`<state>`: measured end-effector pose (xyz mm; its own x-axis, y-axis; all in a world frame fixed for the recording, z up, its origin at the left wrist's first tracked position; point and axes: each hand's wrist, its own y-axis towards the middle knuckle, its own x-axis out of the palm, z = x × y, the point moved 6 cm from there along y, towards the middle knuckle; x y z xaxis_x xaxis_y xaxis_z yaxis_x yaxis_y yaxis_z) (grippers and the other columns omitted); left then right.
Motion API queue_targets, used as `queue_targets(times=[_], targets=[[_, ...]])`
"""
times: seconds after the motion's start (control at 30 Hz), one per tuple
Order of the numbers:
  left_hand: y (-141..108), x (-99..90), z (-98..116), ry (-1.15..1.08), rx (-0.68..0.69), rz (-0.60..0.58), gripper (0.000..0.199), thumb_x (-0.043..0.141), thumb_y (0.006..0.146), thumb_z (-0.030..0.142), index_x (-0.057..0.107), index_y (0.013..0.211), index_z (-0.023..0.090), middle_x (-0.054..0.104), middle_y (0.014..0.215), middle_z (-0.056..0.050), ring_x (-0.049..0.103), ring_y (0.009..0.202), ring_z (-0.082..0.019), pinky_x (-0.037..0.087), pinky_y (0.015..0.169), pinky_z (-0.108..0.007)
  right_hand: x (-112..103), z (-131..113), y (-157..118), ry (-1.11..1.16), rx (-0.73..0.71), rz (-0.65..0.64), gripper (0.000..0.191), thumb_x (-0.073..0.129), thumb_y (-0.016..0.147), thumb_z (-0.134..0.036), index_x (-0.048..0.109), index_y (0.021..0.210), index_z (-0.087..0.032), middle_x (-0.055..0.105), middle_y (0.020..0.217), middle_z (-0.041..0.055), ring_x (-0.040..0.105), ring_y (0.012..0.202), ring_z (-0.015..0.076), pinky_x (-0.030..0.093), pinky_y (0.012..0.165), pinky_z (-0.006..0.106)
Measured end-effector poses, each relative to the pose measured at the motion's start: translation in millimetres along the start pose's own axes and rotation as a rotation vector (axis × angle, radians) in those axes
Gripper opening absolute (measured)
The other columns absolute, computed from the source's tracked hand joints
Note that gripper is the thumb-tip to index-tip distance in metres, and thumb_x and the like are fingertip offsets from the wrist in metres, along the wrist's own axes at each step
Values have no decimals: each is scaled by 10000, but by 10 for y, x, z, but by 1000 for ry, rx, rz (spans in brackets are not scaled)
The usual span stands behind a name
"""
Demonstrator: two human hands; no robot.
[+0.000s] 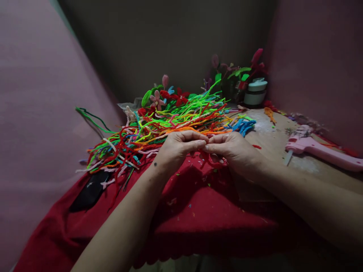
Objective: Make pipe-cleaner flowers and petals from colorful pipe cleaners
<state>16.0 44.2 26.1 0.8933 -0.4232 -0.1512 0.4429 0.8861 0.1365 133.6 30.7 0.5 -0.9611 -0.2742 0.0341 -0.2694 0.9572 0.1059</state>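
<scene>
My left hand (181, 145) and my right hand (229, 149) meet at the fingertips above the red cloth (198, 211). Both are closed in a pinch on a red fuzzy stem (211, 161), whose loops hang below the fingers. The part between the fingertips is hidden. Just behind my hands lies a wide heap of coloured fuzzy stems (181, 122), green, orange, red and yellow, with a blue bunch (243, 125) at its right end.
A pink glue gun (326, 151) lies on the brown board (275, 139) at right. Behind are fuzzy flowers (157, 99) and a white-lidded jar (256, 92). A black phone-like object (90, 192) rests at left. Pale pink walls flank the table.
</scene>
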Motion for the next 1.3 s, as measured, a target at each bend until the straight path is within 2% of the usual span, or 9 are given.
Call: queue_targets(times=[0.1,0.2,0.37,0.5,0.57,0.77,0.83,1.03,1.3], targets=[[-3,-6,10,61,6,83,112,647,673,210,654,722,109,634,684,-20,554,627,-112,431,620,-230,19,21,4,-7,27,-16,164,624,683,-253,621,560,-144,531,458,-9,410,404,69,256,399,220],[-15,12,35,161,34,148,83,594,715,192,613,680,120,602,641,0,533,608,-100,421,597,-215,42,31,0,-110,34,-34,175,627,684,-253,636,551,-141,518,448,-9,402,405,72,251,398,224],[-30,-6,119,405,187,223,96,548,759,205,586,694,145,598,702,-5,530,666,-105,422,636,-212,61,39,-16,-113,-6,-65,283,598,742,-365,667,596,-133,471,431,-22,360,403,65,238,413,228],[-13,32,78,329,105,44,97,567,754,243,583,771,148,562,643,15,487,545,-87,396,532,-208,39,52,-14,-136,-16,-53,320,601,741,-414,674,607,-133,442,425,-30,311,396,58,198,404,233],[-22,43,69,290,75,8,108,580,745,248,579,781,145,540,600,27,467,496,-80,379,490,-205,41,48,-13,-135,-9,-55,314,597,743,-408,674,611,-133,445,427,-29,299,390,57,187,400,234],[-71,-20,142,537,229,278,109,596,731,227,581,657,148,543,601,22,468,560,-78,365,523,-191,95,-5,-25,-203,-8,-86,303,482,807,-288,642,602,-132,472,427,-20,374,387,66,246,404,220],[-58,-23,118,505,194,286,114,599,726,226,573,647,149,533,573,29,458,525,-73,351,491,-188,100,-18,-23,-255,-24,-79,296,462,817,-267,626,609,-134,458,426,-30,374,388,64,253,403,213],[-29,-27,70,179,-26,223,143,612,720,216,525,637,138,485,466,62,389,365,-35,296,383,-167,60,-42,-8,-285,-93,0,158,497,781,-202,601,684,-135,558,579,-10,452,466,68,331,448,199],[-49,-7,46,217,-134,71,141,610,729,235,564,661,121,484,437,53,371,355,-27,238,354,-151,69,-47,-39,-260,-50,19,158,470,754,-124,579,642,-142,532,480,-32,455,394,57,329,389,173]])
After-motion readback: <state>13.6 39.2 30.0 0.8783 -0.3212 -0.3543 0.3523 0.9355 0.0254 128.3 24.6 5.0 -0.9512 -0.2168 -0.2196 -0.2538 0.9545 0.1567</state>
